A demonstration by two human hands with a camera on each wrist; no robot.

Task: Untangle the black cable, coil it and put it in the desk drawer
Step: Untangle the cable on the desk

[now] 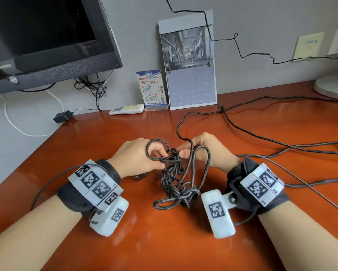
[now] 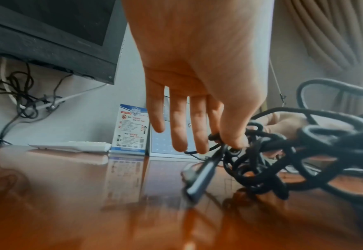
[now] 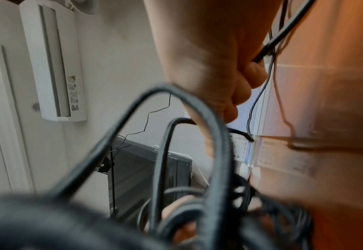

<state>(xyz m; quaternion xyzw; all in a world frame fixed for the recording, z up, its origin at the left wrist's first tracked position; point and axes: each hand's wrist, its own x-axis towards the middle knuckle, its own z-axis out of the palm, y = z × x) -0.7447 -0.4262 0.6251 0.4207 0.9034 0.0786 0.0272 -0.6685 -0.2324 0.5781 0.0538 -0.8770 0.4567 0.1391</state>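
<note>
Desk [image 1: 242, 241] bears knotted black cable [image 1: 174, 178] (lengthwise near-far).

Two hands over the bench [image 1: 242, 241], the left hand [image 1: 136, 157] and the right hand [image 1: 209, 151], and one knotted black cable [image 1: 174, 178] between them. Behind that: one monitor [image 1: 46, 36], one white remote [image 1: 126, 109], one printed card stand [image 1: 152, 89], one wall calendar [image 1: 189, 63], one black power adapter [image 1: 61, 116] and one round lamp base [image 1: 334, 86].
</note>
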